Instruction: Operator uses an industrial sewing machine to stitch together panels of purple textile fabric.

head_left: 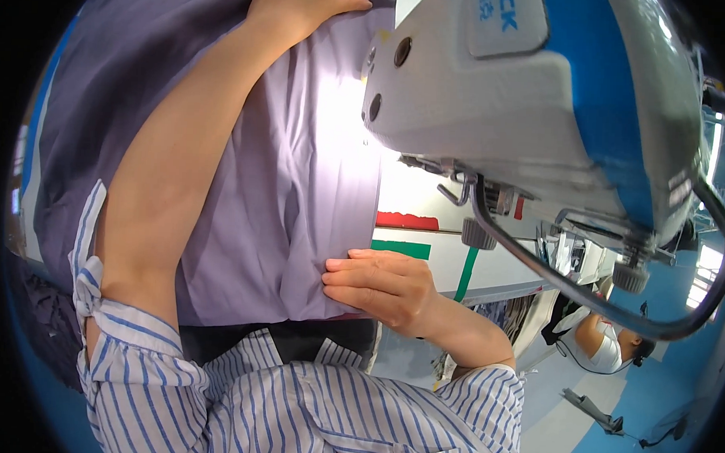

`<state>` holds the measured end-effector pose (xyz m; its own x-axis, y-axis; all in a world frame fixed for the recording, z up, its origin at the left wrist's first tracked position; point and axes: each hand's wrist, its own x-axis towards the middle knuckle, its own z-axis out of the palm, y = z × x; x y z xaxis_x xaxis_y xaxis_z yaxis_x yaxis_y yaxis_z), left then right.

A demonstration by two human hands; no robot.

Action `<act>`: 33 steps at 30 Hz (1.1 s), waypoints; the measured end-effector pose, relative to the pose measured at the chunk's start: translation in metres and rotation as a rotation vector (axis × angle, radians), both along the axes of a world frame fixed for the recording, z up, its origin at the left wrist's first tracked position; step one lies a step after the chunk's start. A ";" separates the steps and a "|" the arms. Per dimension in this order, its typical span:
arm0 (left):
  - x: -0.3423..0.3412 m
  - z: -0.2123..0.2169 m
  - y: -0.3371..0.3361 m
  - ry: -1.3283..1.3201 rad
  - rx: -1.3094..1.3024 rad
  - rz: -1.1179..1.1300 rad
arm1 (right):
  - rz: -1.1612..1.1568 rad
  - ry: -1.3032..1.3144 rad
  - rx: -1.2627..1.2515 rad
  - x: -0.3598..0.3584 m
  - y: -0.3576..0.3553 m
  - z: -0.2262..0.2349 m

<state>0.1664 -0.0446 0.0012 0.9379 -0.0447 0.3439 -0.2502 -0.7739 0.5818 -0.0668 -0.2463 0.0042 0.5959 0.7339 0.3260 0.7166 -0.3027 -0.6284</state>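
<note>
A large lilac-grey cloth (292,184) lies spread over the white sewing table (411,200). My left hand (302,7) reaches far forward and presses flat on the cloth's far part, beside the head of a white and blue sewing machine (535,97). My right hand (384,287) rests on the cloth's near right edge, fingers together and pinching the hem at the table's front. The needle area is hidden under the machine head.
Red (406,221) and green (402,249) tape marks lie on the table right of the cloth. A thick grey cable (583,298) loops under the machine. Another person (610,343) in white sits low at the right above a blue floor.
</note>
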 end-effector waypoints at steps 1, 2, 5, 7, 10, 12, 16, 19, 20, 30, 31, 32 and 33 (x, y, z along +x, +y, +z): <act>0.004 0.000 0.000 -0.036 0.022 -0.022 | 0.002 -0.013 0.008 0.003 0.000 0.000; 0.008 0.001 0.001 -0.041 0.021 -0.019 | 0.005 -0.018 0.007 0.006 0.000 0.001; 0.020 -0.004 0.005 -0.130 0.001 -0.045 | -0.016 0.004 -0.015 0.014 0.002 0.004; 0.028 -0.008 0.007 -0.169 -0.038 -0.059 | 0.014 -0.055 -0.052 0.021 0.003 0.007; 0.040 -0.012 0.010 -0.155 -0.058 -0.058 | 0.024 -0.051 -0.031 0.033 0.005 0.013; 0.047 -0.011 0.010 -0.170 -0.052 -0.061 | 0.043 -0.043 -0.045 0.039 0.006 0.016; 0.053 0.000 0.008 -0.177 -0.034 -0.041 | 0.021 0.057 -0.010 0.047 0.004 0.017; 0.064 -0.002 0.010 -0.147 -0.071 -0.058 | -0.008 0.177 -0.050 0.048 0.001 0.015; 0.069 -0.006 0.012 -0.147 -0.069 -0.058 | 0.010 0.226 -0.044 0.050 0.000 0.014; -0.046 0.000 0.015 -0.485 0.566 -0.309 | -0.230 -0.297 -0.148 0.039 0.009 0.017; -0.078 0.004 0.009 -0.094 0.030 -0.312 | -0.238 -0.290 -0.132 0.039 0.008 0.013; -0.127 0.008 0.016 0.077 0.045 -0.405 | -0.260 -0.279 -0.096 0.039 0.007 0.008; -0.149 0.013 0.022 0.233 0.119 -0.467 | -0.230 -0.304 -0.110 0.040 0.004 0.003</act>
<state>0.0179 -0.0231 0.0139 0.8597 -0.5018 0.0956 -0.4583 -0.6751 0.5781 -0.0271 -0.2422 0.0073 0.6370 0.6328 0.4403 0.7708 -0.5305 -0.3527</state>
